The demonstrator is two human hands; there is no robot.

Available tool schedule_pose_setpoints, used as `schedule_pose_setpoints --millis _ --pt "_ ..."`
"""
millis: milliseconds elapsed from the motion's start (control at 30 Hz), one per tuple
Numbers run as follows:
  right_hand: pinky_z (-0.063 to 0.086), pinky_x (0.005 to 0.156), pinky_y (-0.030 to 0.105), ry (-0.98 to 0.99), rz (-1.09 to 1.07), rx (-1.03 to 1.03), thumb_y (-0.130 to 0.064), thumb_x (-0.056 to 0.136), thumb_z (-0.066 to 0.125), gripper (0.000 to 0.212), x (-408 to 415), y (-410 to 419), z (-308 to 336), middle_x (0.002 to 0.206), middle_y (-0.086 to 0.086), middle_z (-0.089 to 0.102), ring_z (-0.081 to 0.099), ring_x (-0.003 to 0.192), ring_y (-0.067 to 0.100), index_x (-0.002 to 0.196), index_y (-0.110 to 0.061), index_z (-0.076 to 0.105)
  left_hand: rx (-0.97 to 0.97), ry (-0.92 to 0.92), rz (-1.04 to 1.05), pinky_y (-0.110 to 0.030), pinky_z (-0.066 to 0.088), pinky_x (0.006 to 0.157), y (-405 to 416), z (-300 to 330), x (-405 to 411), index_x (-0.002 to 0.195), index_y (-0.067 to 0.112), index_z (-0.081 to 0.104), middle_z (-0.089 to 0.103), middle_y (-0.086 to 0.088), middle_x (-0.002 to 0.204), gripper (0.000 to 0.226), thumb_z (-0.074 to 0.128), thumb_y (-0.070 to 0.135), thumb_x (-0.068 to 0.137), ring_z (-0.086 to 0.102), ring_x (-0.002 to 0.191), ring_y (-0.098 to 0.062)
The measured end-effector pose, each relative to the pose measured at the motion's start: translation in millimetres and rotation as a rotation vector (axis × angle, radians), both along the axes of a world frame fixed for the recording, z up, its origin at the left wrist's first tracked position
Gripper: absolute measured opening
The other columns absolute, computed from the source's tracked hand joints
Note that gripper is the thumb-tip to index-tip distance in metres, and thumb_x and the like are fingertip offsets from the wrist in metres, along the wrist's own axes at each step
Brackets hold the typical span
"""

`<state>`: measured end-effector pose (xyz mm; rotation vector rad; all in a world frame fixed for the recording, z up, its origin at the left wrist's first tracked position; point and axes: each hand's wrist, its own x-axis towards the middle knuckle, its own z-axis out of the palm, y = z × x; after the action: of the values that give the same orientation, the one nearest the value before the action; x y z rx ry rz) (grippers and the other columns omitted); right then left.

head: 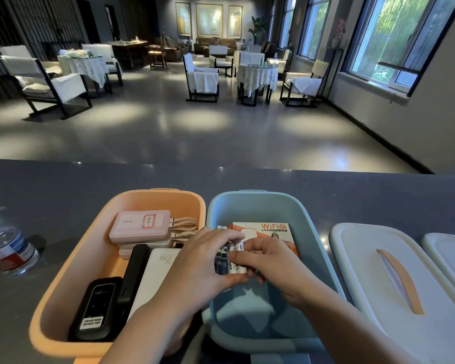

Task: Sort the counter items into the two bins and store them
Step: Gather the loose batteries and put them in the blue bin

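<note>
Two bins stand side by side on the dark counter. The orange bin (63, 298) on the left holds pink power banks (139, 227), a white power bank (155, 279), a black bar-shaped device (133, 274) and a black pocket router (96, 313). The blue bin (313, 232) on the right holds an orange WiFi box (271, 228). Over the blue bin, my left hand (202, 261) and my right hand (271, 264) both grip a pack of batteries (230, 254), partly hidden by my fingers.
Two pale lids lie on the counter right of the bins, the nearer lid (378, 271) with an orange handle, the other lid (449, 256) at the frame edge. A water bottle (4, 248) stands at the far left. Beyond the counter edge is a lounge floor.
</note>
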<state>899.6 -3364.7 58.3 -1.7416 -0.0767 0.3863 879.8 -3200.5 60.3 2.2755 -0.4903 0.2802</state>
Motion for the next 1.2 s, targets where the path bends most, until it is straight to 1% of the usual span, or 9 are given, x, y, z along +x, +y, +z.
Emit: schedule_pose_setpoints --millis 100,267,367,500,667,833,933,1100,1200 --pt "0.039 0.046 0.018 0.017 -0.011 -0.059 -0.025 0.077 0.077 0.011 6 2 -3 0.059 0.004 0.06 0.051 0.054 0.01 0.07 -0.018 0.073 0.013 0.052 0.004 -0.021 0.037 0.095 2 -1 1 0.115 0.041 0.058 0.053 0.027 0.111 0.069 0.088 0.035 0.054 0.046 0.111 0.004" --pt "0.038 0.046 0.02 0.035 -0.006 -0.193 -0.033 0.076 0.077 0.025 18 6 -10 0.05 -0.003 0.056 0.047 0.05 0.011 0.057 -0.019 0.067 -0.036 0.065 0.065 -0.013 0.03 0.099 15 -3 0 0.116 0.045 0.056 0.047 0.036 0.121 0.068 0.087 0.032 0.057 0.038 0.119 0.013" --pt "0.036 0.046 0.022 -0.002 -0.019 -0.357 -0.035 0.076 0.076 0.035 31 6 -16 0.046 -0.003 0.052 0.043 0.046 0.011 0.051 -0.018 0.058 -0.11 0.016 0.179 -0.009 0.027 0.096 33 -4 -3 0.111 0.047 0.057 0.05 0.036 0.12 0.058 0.085 0.035 0.062 0.037 0.119 0.016" --pt "0.035 0.046 0.022 -0.113 0.02 -0.611 -0.031 0.077 0.076 0.046 45 15 -28 0.044 -0.007 0.046 0.038 0.039 0.005 0.044 -0.018 0.047 -0.186 0.0 0.284 -0.016 0.032 0.094 53 -9 -12 0.106 0.048 0.06 0.053 0.037 0.116 0.05 0.084 0.034 0.064 0.041 0.116 0.016" --pt "0.038 0.047 0.022 -0.26 0.092 -0.871 -0.033 0.079 0.072 0.029 43 34 -50 0.062 -0.006 0.056 0.052 0.055 0.008 0.06 -0.022 0.053 -0.208 -0.023 0.313 -0.016 0.033 0.093 60 -14 -19 0.104 0.048 0.06 0.057 0.034 0.113 0.051 0.085 0.031 0.063 0.044 0.115 0.013" --pt "0.042 0.051 0.022 -0.361 0.161 -1.02 -0.031 0.079 0.073 0.019 40 41 -58 0.074 -0.003 0.06 0.057 0.066 0.011 0.075 -0.021 0.056 -0.21 -0.04 0.335 -0.015 0.032 0.092 64 -16 -20 0.105 0.048 0.059 0.055 0.036 0.114 0.049 0.082 0.034 0.065 0.042 0.115 0.016" --pt "0.053 0.062 0.027 -0.429 0.18 -1.085 -0.024 0.083 0.069 0.011 41 42 -61 0.086 0.004 0.067 0.064 0.076 0.018 0.088 -0.016 0.064 -0.201 -0.04 0.342 -0.014 0.031 0.092 63 -17 -21 0.107 0.048 0.059 0.053 0.038 0.115 0.05 0.083 0.033 0.065 0.04 0.115 0.018" --pt "0.053 0.063 0.028 -0.46 0.159 -1.007 -0.032 0.082 0.072 0.037 41 38 -63 0.093 0.001 0.066 0.064 0.081 0.019 0.111 -0.021 0.052 -0.185 -0.049 0.34 -0.017 0.033 0.095 60 -16 -19 0.105 0.046 0.06 0.055 0.036 0.114 0.05 0.084 0.032 0.063 0.043 0.117 0.013" --pt "0.052 0.061 0.032 -0.554 0.234 -1.149 -0.039 0.088 0.063 0.039 41 36 -63 0.096 0.003 0.065 0.064 0.081 0.022 0.117 -0.021 0.046 -0.173 -0.036 0.34 -0.015 0.031 0.094 59 -16 -19 0.105 0.047 0.06 0.054 0.037 0.114 0.049 0.083 0.033 0.064 0.042 0.116 0.015"
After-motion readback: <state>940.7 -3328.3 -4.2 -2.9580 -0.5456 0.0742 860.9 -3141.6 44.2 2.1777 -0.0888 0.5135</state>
